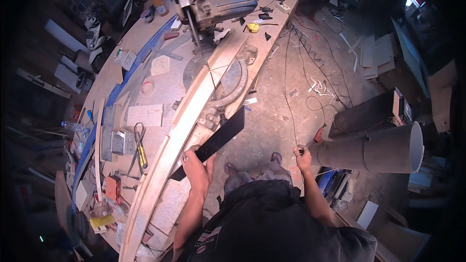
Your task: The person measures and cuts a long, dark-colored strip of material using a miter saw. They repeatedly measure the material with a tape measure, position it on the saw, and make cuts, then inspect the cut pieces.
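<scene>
My left hand (196,171) is closed around a flat black strip (224,133) with slanted ends. The strip points away to the right, over the bench's near edge. Beside that hand runs a long pale wooden board (180,128), lying across the base of a mitre saw (225,7) whose head is raised at the far end. Out to the right, my right hand (303,158) is closed near a thin hanging cable. A small dark thing shows at its fingers, too small to name.
Pliers with yellow handles (141,157), a metal box (119,142) and offcuts lie on the workbench (160,94). A yellow tape measure (253,27) sits near the saw. On the right, a large grey pipe (366,150) and cables (287,68) occupy the floor area.
</scene>
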